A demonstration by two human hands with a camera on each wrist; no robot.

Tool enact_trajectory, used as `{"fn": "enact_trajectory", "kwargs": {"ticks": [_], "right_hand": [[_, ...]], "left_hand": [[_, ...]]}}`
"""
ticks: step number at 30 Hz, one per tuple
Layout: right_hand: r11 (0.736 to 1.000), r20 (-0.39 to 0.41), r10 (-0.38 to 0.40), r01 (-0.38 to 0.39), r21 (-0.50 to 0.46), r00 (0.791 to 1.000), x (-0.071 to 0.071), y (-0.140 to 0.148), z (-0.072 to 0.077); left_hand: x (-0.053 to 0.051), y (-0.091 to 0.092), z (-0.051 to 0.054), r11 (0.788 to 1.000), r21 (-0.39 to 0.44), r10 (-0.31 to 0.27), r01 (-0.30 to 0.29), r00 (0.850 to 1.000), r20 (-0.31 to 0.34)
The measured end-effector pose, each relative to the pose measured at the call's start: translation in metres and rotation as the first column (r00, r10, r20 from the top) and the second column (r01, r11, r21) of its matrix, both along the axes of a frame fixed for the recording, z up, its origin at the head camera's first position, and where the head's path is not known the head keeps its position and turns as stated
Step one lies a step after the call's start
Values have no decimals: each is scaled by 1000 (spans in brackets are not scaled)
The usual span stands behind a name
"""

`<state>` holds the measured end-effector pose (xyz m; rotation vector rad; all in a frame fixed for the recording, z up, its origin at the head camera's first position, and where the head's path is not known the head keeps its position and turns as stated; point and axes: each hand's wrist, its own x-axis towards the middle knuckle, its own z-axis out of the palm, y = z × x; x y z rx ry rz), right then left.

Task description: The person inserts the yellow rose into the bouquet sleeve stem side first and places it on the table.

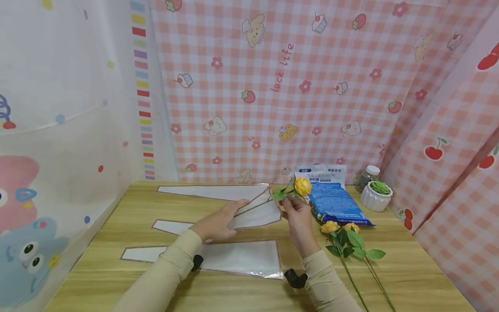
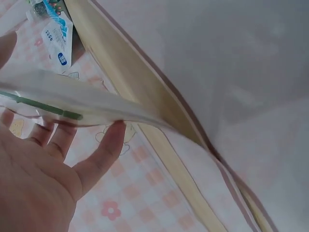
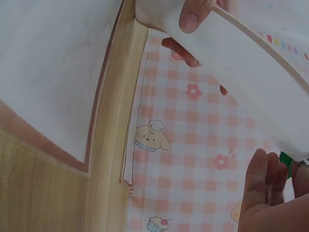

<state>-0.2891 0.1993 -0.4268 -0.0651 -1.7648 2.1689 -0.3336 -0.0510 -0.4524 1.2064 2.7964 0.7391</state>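
Observation:
A yellow artificial rose lies with its stem along a white flower sleeve with a brown border. My left hand grips the sleeve from below. In the left wrist view its fingers are under the curved sleeve, with the green stem seen along it. My right hand pinches the rose just under the bloom and leaves, at the sleeve's wide end. In the right wrist view a green leaf shows beside the right fingers, but the grip itself is partly hidden.
Two more sleeves lie flat, one behind and one in front. On the right lie two yellow roses. A blue and white packet, a potted succulent and a lidded jar stand near the back curtain.

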Motion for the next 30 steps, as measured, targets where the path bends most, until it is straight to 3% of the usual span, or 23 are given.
{"fn": "enact_trajectory", "kwargs": {"ticks": [6,11,16,24,30], "right_hand": [[999,-16,-7,6,-45,1000,-2,-1,0],[994,-18,-32,30,-109,999,-1,-1,8],[998,-63,-49,47,-31,997,2,1,13],[985,-246,-42,82,153,968,2,4,16],[983,-215,34,7,184,976,3,7,20]], "left_hand": [[-2,1,-5,998,12,55,-55,998,-8],[-2,5,-7,998,20,52,-52,998,-34],[2,8,-3,998,26,59,-58,998,-18],[4,9,-1,998,14,69,-69,998,-7],[0,4,-3,998,36,58,-56,998,-34]]}}
